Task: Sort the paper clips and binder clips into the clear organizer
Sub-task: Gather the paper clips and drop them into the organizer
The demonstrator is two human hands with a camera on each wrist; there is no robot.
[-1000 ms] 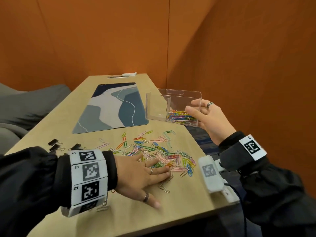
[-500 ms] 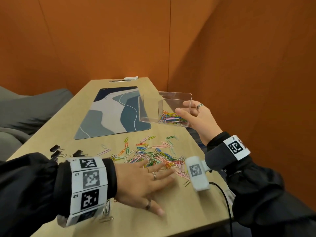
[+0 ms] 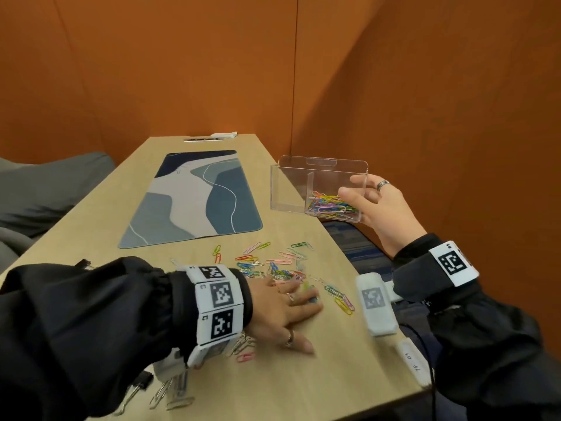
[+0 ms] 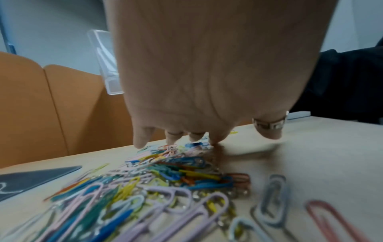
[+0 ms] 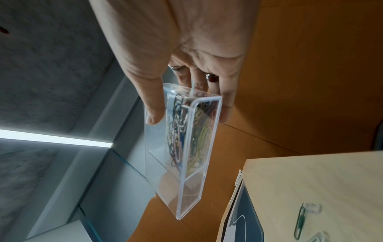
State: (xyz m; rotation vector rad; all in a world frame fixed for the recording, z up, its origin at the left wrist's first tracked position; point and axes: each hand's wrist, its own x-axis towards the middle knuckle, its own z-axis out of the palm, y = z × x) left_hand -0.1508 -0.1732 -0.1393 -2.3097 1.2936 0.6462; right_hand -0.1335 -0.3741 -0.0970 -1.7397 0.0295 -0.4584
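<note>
Organizer [image 3: 291, 189] gripped by right hand [image 3: 376, 208] past table edge [image 3: 349, 256]; left hand [image 3: 279, 311] flat on clips [image 3: 273, 265].

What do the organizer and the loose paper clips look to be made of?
Organizer: see-through, glossy, with sharp rigid edges, so probably hard acrylic-type plastic. Paper clips: thin bent wire in pastel and bright colours, likely coated metal; some near the left hand look bare silver.

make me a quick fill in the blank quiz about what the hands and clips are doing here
1. The right hand holds the clear ____ off the table.
2. The coloured paper clips inside it lie in the compartment nearest the ____ hand.
3. The left hand lies flat, fingers spread, on the loose ____ clips on the table.
4. The organizer's other compartment is ____.

Missing words: organizer; right; paper; empty
</note>
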